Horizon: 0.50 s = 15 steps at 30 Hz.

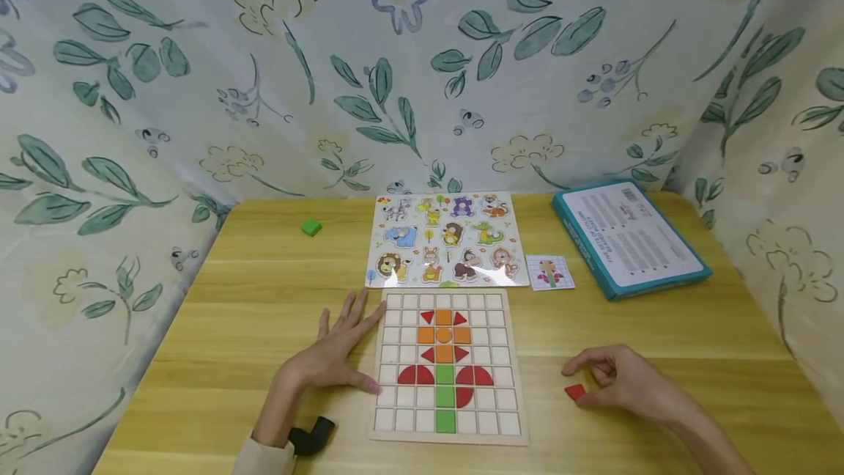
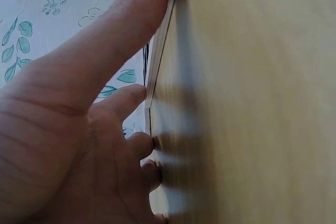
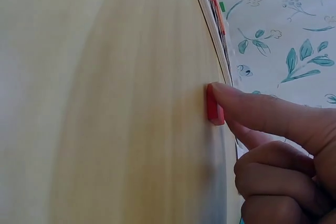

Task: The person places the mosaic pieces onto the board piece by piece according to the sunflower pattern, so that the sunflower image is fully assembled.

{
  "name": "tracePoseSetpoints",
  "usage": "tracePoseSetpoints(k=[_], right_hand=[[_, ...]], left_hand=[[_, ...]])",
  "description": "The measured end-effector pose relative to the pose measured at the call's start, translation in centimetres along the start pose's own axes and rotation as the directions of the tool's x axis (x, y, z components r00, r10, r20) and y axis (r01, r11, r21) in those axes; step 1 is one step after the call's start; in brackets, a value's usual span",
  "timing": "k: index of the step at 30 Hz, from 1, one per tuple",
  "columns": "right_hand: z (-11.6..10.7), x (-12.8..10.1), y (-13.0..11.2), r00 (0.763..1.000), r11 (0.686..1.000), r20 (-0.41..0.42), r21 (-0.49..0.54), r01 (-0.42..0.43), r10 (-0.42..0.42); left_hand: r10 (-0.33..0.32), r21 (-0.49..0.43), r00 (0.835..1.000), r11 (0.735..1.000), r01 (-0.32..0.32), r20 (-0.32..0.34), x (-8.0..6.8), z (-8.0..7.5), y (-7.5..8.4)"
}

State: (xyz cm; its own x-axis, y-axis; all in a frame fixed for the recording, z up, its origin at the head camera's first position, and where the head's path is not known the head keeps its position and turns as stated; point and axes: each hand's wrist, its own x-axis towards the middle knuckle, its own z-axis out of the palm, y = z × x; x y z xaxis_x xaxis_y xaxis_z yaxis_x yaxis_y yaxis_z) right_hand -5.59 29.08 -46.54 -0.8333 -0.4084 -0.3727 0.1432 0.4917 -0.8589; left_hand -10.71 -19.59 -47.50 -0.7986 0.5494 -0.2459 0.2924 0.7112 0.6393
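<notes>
At a wooden table, a person's left hand lies flat, fingers straight and spread, pressing against the left edge of a gridded puzzle board near the table's front edge, gripping nothing. The right hand, toward the front right of the table, has its fingers loosely curled, with one fingertip touching a small red tile that lies flat on the wood, well apart from the board; the tile is touched, not pinched. The board already carries a flower figure in red, orange and green tiles. The risk, as it looks from here: the thin tile offers little edge to catch, so a fingertip could push it sliding across the smooth wood instead of lifting it. A shove from the bracing hand could also shift the board and jog its loose tiles out of their cells. Behind lie an animal puzzle, a pattern card, a blue box and a stray green block.
</notes>
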Motion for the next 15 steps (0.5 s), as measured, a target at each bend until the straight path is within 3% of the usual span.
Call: tracePoseSetpoints(k=[9,15], right_hand=[[0.36,0.06,-0.46,0.981,0.986,-0.152,-0.096,-0.132,0.117],[0.33,0.06,-0.50,0.977,0.984,-0.184,-0.121,-0.130,0.107]], left_hand=[[0.000,-0.005,1.000,1.000,0.000,-0.001,-0.15,-0.07,0.00],[0.002,0.002,1.000,1.000,-0.002,0.002,-0.16,-0.07,-0.06]])
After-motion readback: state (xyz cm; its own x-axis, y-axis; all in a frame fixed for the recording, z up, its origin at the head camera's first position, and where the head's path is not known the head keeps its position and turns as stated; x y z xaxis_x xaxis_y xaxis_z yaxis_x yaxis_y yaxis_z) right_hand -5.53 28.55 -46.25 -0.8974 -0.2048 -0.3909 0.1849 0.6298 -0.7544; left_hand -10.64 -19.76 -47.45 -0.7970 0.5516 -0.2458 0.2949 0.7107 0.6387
